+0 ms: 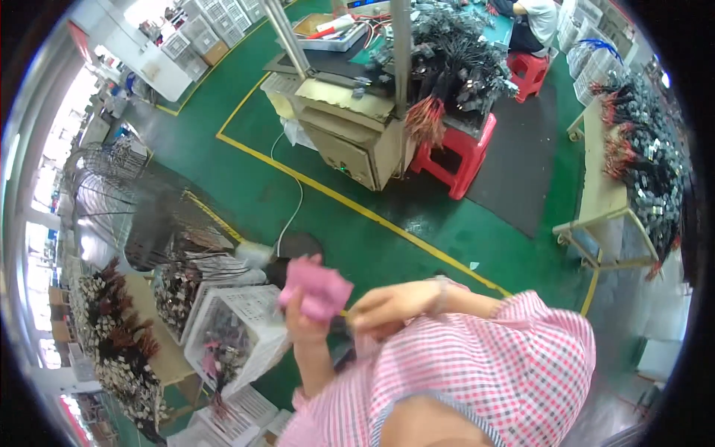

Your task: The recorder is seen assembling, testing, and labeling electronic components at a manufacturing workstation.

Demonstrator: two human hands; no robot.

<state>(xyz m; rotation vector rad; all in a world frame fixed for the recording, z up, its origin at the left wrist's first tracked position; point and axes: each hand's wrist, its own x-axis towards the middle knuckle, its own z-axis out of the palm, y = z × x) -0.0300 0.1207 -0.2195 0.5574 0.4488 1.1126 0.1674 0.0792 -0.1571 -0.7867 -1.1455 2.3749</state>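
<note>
A crumpled pink cloth (319, 283) is gripped in my left hand (304, 325), raised in front of my body, with the fingers wrapped round it. Just to its right is my right hand (395, 304), back uppermost, its fingers bent and pressed together beside the cloth. Whatever those fingers may hold is hidden. Below and left of the cloth, a white plastic crate (249, 354) stands tilted, with cable parts and a bit of pink inside.
Bundles of connector cables (123, 350) lie on a stand at left, more on a wheeled cart (603, 197) at right. Ahead are a workbench (346, 141) with a metal post, a red stool (454, 167) and a seated person (536, 26). A white cord (300, 201) crosses the green floor.
</note>
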